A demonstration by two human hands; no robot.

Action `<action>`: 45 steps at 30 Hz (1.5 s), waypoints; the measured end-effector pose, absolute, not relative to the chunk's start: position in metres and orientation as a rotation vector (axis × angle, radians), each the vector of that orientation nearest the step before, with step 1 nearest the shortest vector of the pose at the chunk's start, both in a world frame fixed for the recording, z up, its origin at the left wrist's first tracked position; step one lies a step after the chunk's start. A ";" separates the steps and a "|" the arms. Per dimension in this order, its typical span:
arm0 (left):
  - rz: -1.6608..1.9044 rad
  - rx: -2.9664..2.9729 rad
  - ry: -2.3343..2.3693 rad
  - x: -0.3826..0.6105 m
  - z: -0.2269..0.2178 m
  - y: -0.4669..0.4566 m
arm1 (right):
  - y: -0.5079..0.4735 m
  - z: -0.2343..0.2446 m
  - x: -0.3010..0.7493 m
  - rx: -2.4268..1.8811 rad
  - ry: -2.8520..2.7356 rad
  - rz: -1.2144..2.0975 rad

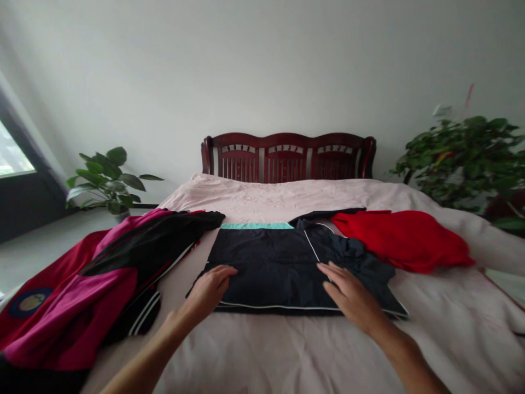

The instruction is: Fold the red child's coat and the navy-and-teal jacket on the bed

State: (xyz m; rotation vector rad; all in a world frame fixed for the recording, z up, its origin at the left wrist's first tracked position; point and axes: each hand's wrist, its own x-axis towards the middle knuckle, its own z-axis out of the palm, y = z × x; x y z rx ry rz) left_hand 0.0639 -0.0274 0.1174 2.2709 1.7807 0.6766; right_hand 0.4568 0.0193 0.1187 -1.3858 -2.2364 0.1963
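Nearest the head camera, the bare forearms are reaching forward over the bed, and the left hand (209,291) is lying flat with its fingers together on the near left part of a navy garment (262,268), pressing down without pinching anything. The right hand (353,295) is spread open, its fingers (328,273) resting on the near right part of the same garment and gripping no cloth. The garment is lying flat in the middle of the bed, its smooth, dark woven fabric edged with thin white piping (279,306) and topped at the far side by a teal band (257,225), while its right side is bunching into soft creases. A pale pink duvet (287,355) is covering the bed, its slightly crinkled surface rumpling towards the far end. To the left, a heap of glossy magenta, black and red sportswear (77,290) with a round badge (28,302) is spilling over the bed's left edge. To the right, a soft red garment (402,241) is lying in loose folds just beside the navy one. Beyond them, a dark red wooden headboard (287,158) with slatted panels is standing against a plain white wall (266,71). A leafy potted plant (109,183) is standing on the pale floor (41,251) at far left near a window (14,153), and a bushier plant (463,158) is rising at far right.
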 end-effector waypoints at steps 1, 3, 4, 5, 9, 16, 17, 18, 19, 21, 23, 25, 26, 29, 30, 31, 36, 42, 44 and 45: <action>0.665 2.335 1.749 0.079 0.110 -0.019 | 0.021 0.117 0.432 -1.351 -2.299 0.183; 0.584 2.455 1.734 0.102 0.094 -0.006 | 0.025 0.107 0.393 -1.294 -2.415 0.131; 0.523 2.499 1.744 0.109 0.086 -0.001 | 0.027 0.099 0.380 -1.290 -2.457 0.095; 0.462 2.529 1.758 0.112 0.078 0.002 | 0.028 0.091 0.371 -1.289 -2.497 0.060; 0.307 2.570 1.809 0.094 0.063 0.007 | 0.032 0.066 0.369 -1.283 -2.568 -0.086; 0.259 2.495 2.074 0.044 0.064 0.001 | 0.040 0.053 0.411 -1.387 -2.482 -0.218; 0.261 2.456 2.118 0.040 0.064 0.000 | 0.042 0.050 0.418 -1.412 -2.463 -0.229; 0.262 2.415 2.146 0.036 0.065 0.000 | 0.043 0.048 0.424 -1.432 -2.444 -0.239; 0.261 2.375 2.162 0.033 0.065 0.000 | 0.043 0.046 0.429 -1.446 -2.426 -0.249; 0.271 2.297 2.164 0.025 0.064 0.001 | 0.044 0.042 0.437 -1.461 -2.388 -0.267; 0.338 2.228 2.146 0.015 0.062 0.001 | 0.042 0.041 0.440 -1.473 -2.348 -0.283; 0.476 2.156 2.107 0.006 0.059 0.001 | 0.040 0.042 0.440 -1.487 -2.319 -0.294; 0.565 2.116 2.075 0.002 0.057 0.001 | 0.039 0.042 0.439 -1.493 -2.313 -0.294; 0.853 1.947 1.946 -0.008 0.055 -0.003 | 0.037 0.045 0.437 -1.506 -2.310 -0.268; 0.946 1.876 1.900 -0.010 0.056 -0.005 | 0.036 0.046 0.436 -1.516 -2.303 -0.256; 1.036 1.802 1.859 -0.011 0.057 -0.008 | 0.036 0.047 0.436 -1.527 -2.293 -0.245; 1.341 1.599 1.763 -0.017 0.066 -0.033 | 0.037 0.052 0.439 -1.501 -2.244 -0.211; 1.070 2.039 1.709 -0.014 0.063 -0.055 | 0.021 0.071 0.431 -1.124 -2.310 -0.181; 1.022 2.118 1.705 -0.010 0.059 -0.055 | 0.010 0.076 0.420 -1.005 -2.354 -0.156; 1.005 2.138 1.715 -0.008 0.058 -0.054 | 0.006 0.077 0.414 -0.965 -2.370 -0.142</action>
